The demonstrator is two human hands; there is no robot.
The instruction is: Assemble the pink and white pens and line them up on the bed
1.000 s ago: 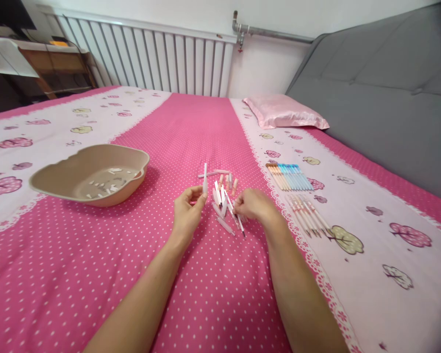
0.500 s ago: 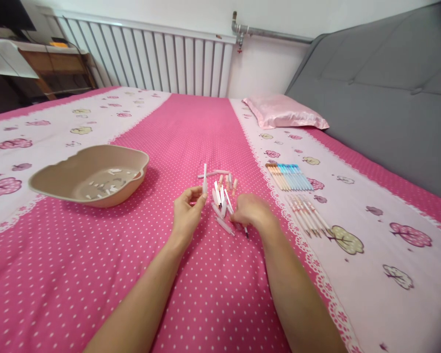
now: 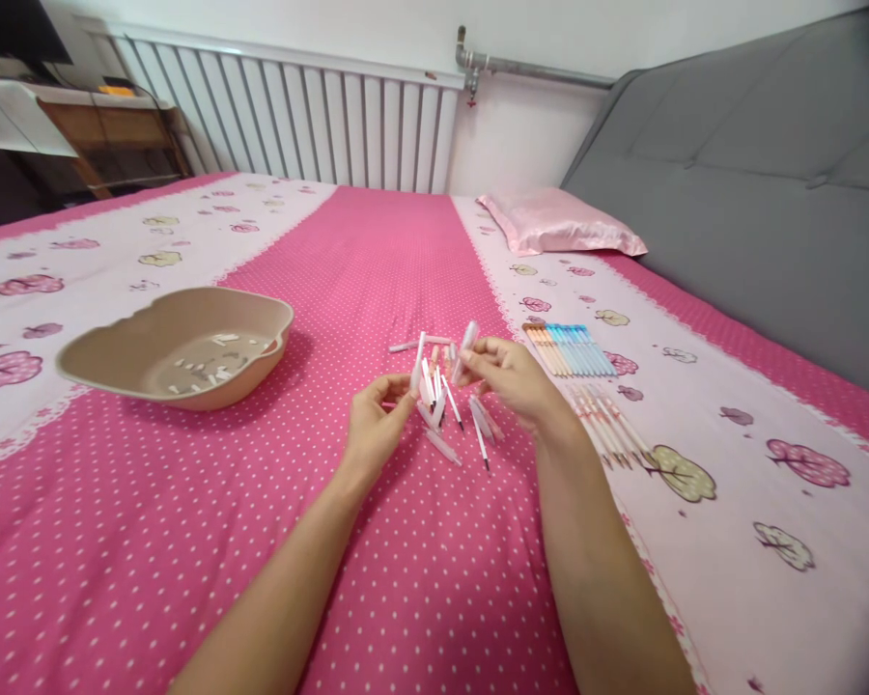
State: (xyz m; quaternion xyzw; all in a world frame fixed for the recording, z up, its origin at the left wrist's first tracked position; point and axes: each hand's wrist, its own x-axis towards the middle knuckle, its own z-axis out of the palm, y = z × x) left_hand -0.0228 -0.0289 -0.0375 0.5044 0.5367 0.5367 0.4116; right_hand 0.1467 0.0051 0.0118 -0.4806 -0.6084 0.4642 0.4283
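Note:
My left hand pinches a slim white pen piece, tilted upward between thumb and fingers. Facing it, my right hand grips a translucent pale pink pen barrel, also raised at a slant. The two pieces are apart. Below and between my hands lies a loose pile of pen parts: a white refill with a dark tip, a pale pink barrel and several more, some overlapping. Behind them a thin pink piece lies crosswise on the bed.
A beige basin holding small white pieces sits at left. On the right lie a row of orange and blue pens and a row of pale pens. Farther back are a pink pillow and a grey headboard.
My right hand has risen from the pile with a pale pink barrel now in its fingers. My left hand has shifted slightly right, and its white piece leans more.

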